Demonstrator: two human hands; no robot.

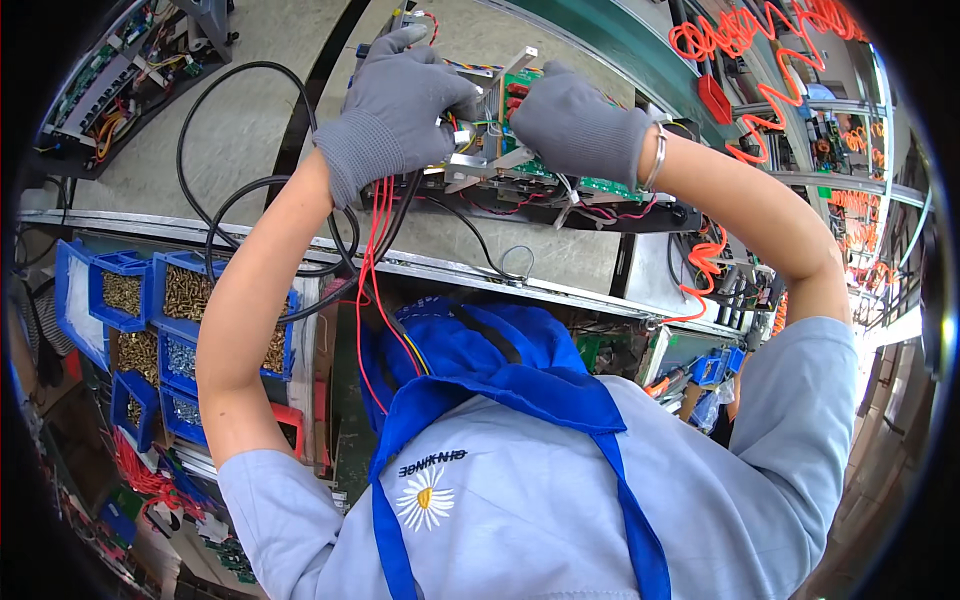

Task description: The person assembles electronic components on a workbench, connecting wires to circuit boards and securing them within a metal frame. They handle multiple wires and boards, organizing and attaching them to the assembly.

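Note:
Both my hands wear grey knit gloves and work over an electronic chassis (520, 190) holding green circuit boards and wiring. My left hand (395, 105) is at its left part, fingers curled next to a white connector (461, 137); what they grip is hidden. Red wires (376, 225) hang from below this hand toward the blue apron. My right hand (580, 122) is closed, its fingertips down beside red components (516, 92) on a green board. Whatever is between those fingers does not show. A pale metal bracket (520, 62) sticks up between the hands.
Thick black cables (183, 150) loop over the metal worktop (265, 120) on the left. Another open chassis (125, 85) stands at the far left. Blue bins (122, 290) of screws sit below the bench edge. Orange coiled hoses (765, 90) hang at the right near a red bin (714, 99).

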